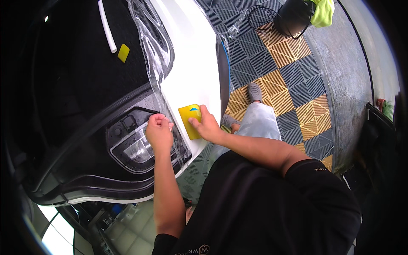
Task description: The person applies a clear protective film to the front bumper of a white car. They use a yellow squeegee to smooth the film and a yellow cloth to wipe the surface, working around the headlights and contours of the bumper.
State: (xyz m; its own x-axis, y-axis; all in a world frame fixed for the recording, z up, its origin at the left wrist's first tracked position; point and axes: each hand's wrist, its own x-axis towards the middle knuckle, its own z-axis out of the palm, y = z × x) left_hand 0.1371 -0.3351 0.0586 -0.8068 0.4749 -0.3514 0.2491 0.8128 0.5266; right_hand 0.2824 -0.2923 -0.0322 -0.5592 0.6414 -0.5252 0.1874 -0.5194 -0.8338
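My left hand [160, 135] is closed in a pinch at the edge of a clear plastic film [158, 70], which runs in a wrinkled strip along the border between the white car panel [190, 55] and the dark area. My fingers partly hide what they pinch. In my right hand [209, 125] is a yellow squeegee [188, 123] with a small blue mark, its flat side over the white panel, thumb on top. Just left of my left hand is a wet, dark recess with a clear lamp [140, 151].
A smaller yellow squeegee [123, 53] and a white tube [107, 27] lie on the dark glass [76, 80]. Dark and tan grid tiles [272, 85] cover the floor beside the car. A black container [294, 19] with a lime cloth [323, 12] and a coiled black hose [260, 19] stand farther off.
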